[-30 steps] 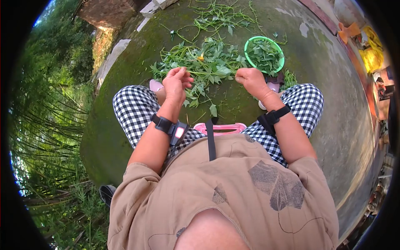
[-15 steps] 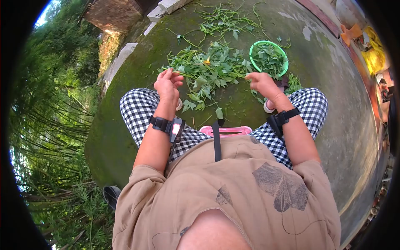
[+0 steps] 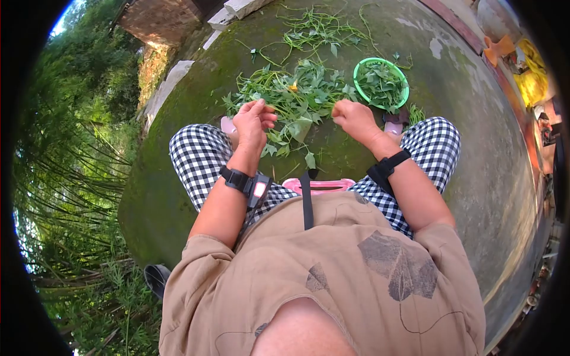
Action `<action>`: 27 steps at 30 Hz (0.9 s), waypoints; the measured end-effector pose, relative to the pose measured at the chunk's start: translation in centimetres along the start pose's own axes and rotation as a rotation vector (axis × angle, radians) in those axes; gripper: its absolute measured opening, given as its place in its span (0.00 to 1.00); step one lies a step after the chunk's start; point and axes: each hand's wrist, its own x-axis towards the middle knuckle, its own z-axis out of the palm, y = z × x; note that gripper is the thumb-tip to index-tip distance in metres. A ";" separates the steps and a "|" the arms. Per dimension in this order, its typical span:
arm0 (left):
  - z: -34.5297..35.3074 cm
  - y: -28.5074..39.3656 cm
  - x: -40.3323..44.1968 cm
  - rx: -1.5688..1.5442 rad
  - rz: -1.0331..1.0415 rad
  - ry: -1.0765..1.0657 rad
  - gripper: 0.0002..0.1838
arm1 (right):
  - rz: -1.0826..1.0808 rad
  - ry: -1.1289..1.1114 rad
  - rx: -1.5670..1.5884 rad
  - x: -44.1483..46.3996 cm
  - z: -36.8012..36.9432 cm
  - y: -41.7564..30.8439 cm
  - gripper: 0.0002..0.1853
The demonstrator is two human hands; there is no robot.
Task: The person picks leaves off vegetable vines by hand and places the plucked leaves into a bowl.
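A pile of leafy green vines [image 3: 297, 92], with an orange-yellow spot among the leaves, lies on the mossy ground before me. At its near left side my left hand [image 3: 252, 123] is pinched at the fingertips on a thin leafy vine stem. My right hand [image 3: 358, 120] is closed at the pile's right side, thumb and fingers together; what lies between them is hidden. Just beyond the right hand stands a round green basket [image 3: 407, 95] with loose picked leaves [image 3: 380, 83] in it.
Long bare stems [image 3: 317, 29] are strewn farther out. More thin stems [image 3: 417, 114] lie beside my right foot. A pink stool edge [image 3: 317, 186] shows between my checked trouser legs. Dense greenery borders the left; a yellow bag [image 3: 531, 80] lies at the right edge.
My two hands have come closer together over the near side of the pile. The left moved right, the right moved left. The basket and pile look the same.
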 end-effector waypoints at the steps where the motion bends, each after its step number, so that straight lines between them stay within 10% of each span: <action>1: 0.5 0.2 -0.5 0.010 -0.010 -0.021 0.09 | 0.002 0.006 0.059 0.4 -0.5 -1.3 0.09; 22: 1.0 -2.0 -0.7 -0.066 -0.406 -0.176 0.08 | 0.126 -0.243 0.428 2.2 4.0 -2.9 0.10; 27: 2.0 -1.9 -1.2 0.624 0.210 -0.042 0.05 | 0.317 -0.395 0.580 2.3 3.0 -1.9 0.06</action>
